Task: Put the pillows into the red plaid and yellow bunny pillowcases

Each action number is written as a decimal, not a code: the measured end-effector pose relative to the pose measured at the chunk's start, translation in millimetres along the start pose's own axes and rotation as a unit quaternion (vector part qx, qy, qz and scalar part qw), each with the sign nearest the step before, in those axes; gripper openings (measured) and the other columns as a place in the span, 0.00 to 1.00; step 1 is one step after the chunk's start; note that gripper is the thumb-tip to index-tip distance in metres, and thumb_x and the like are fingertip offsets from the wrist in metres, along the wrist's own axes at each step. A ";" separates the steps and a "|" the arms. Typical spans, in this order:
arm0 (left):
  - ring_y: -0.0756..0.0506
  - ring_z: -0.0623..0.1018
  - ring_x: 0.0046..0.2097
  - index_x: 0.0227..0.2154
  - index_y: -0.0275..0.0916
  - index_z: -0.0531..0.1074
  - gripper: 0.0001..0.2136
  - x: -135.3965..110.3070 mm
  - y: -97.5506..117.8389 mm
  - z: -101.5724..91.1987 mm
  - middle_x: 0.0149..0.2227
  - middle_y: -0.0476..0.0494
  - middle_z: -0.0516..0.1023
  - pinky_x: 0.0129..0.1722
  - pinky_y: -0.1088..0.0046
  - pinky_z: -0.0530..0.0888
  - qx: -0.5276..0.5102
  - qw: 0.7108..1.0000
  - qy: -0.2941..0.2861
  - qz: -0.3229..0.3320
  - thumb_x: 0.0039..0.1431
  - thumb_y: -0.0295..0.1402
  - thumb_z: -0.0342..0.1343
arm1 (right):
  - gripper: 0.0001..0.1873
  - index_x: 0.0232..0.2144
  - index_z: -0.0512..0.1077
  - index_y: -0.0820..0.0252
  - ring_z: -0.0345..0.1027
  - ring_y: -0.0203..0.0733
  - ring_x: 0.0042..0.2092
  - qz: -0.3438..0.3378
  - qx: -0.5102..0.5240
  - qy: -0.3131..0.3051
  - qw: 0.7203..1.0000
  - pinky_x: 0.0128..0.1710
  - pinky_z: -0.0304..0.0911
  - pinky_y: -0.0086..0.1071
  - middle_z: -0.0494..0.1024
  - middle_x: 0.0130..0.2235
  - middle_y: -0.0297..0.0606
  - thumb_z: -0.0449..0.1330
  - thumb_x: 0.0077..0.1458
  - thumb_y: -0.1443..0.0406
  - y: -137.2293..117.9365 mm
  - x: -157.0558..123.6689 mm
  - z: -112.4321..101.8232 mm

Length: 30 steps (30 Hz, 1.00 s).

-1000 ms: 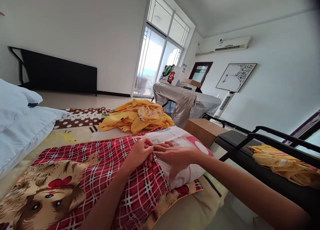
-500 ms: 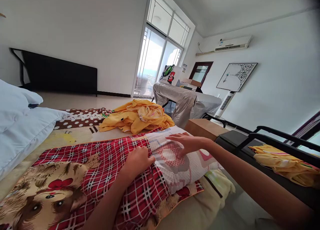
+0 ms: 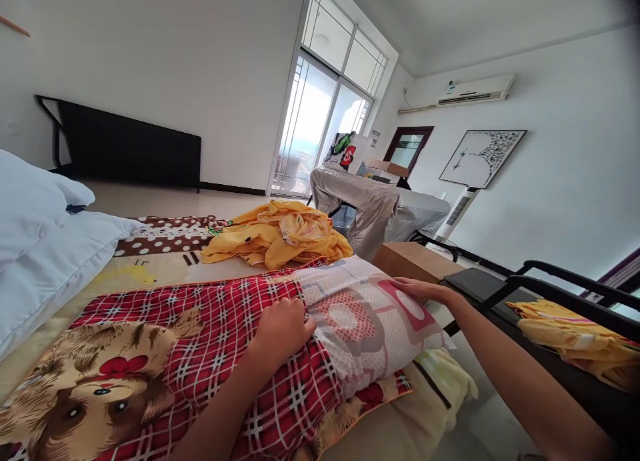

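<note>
A red plaid pillowcase with a cartoon dog print point(image 3: 200, 334) lies on the bed, partly covering a white pillow with red and grey patterns point(image 3: 365, 321). My left hand point(image 3: 283, 327) is closed, gripping the open edge of the pillowcase where the pillow sticks out. My right hand point(image 3: 425, 289) lies flat with fingers stretched on the far end of the pillow. About half of the pillow shows outside the case.
A yellow heap of cloth point(image 3: 277, 234) lies further up the bed, white bedding point(image 3: 45, 247) at the left. A cardboard box point(image 3: 413, 261) and a black rack with yellow cloth point(image 3: 570, 314) stand at the right. A silver-covered piece of furniture point(image 3: 380, 211) is beyond.
My right hand has left the pillowcase opening and slid right along the pillow to its far end. My left hand has stayed at the case's edge, now in a fist.
</note>
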<state>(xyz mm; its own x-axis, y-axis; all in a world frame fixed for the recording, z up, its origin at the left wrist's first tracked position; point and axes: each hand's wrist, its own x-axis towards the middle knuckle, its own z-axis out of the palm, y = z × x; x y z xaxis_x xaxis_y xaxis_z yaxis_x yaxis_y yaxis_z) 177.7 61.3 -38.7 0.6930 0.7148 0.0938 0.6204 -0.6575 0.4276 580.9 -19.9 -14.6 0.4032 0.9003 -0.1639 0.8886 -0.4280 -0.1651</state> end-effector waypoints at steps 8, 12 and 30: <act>0.36 0.78 0.41 0.35 0.33 0.74 0.13 0.1 3.4 0.5 0.37 0.32 0.78 0.39 0.61 0.72 0.015 1.000 0.009 0.003 0.59 0.32 0.45 | 0.37 0.61 0.62 0.57 0.64 0.49 0.58 -0.034 0.127 -0.058 0.990 0.56 0.63 0.39 0.66 0.60 0.41 0.42 0.59 0.43 9.9 15.4 11.8; 0.39 0.78 0.38 0.33 0.34 0.74 0.12 -0.8 8.4 0.1 0.35 0.36 0.79 0.37 0.64 0.72 0.024 1.000 0.014 0.007 0.60 0.32 0.45 | 0.37 0.60 0.64 0.56 0.63 0.49 0.58 -0.046 0.103 -0.036 0.993 0.58 0.61 0.41 0.65 0.61 0.39 0.42 0.58 0.43 11.0 15.1 16.5; 0.33 0.80 0.40 0.33 0.33 0.78 0.17 -30.3 46.5 6.5 0.35 0.31 0.80 0.38 0.54 0.74 0.174 0.984 -0.044 -0.001 0.62 0.36 0.44 | 0.56 0.68 0.41 0.56 0.37 0.58 0.68 -0.357 -0.164 0.086 0.916 0.62 0.40 0.54 0.40 0.69 0.49 0.66 0.43 0.61 -115.0 -111.8 85.3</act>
<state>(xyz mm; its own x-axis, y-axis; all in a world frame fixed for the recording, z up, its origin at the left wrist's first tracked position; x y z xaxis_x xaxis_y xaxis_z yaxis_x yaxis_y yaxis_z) 187.9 7.5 -27.5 0.7110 0.7031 0.0091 0.6996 -0.7086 0.0921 414.9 -78.1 -60.2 -0.3020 0.9528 0.0322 0.9459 0.2953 0.1347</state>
